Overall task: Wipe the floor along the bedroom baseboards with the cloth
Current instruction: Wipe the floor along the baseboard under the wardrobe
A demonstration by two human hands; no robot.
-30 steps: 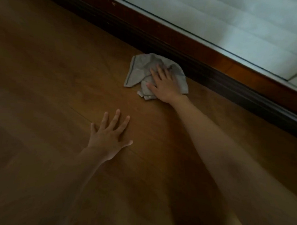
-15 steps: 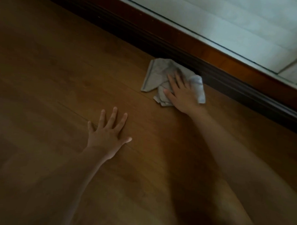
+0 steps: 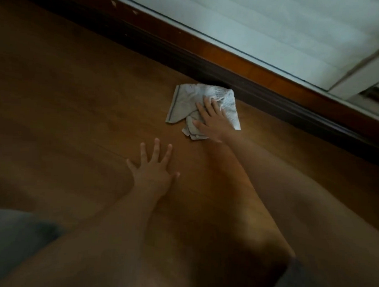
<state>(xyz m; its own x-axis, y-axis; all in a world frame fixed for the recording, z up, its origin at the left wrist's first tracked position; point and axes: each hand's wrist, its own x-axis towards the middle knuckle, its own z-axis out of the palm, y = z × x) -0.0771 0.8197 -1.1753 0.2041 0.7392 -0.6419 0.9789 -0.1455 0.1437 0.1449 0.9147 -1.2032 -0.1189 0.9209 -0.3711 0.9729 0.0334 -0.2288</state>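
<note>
- Pressing my flat right hand point(image 3: 214, 120) on the crumpled grey cloth point(image 3: 186, 102) beside the dark wooden baseboard point(image 3: 273, 92).
- My left hand point(image 3: 153, 172) lies spread, holding nothing, on the brown wooden floor point(image 3: 67, 94).
- I judge the wiping midway; baseboard stretches remain either side.

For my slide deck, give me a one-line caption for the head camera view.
Right hand presses a grey cloth flat beside the dark baseboard; left hand braces on the wooden floor.

Dim, soft focus; pale light upper right, blurred edges.
</note>
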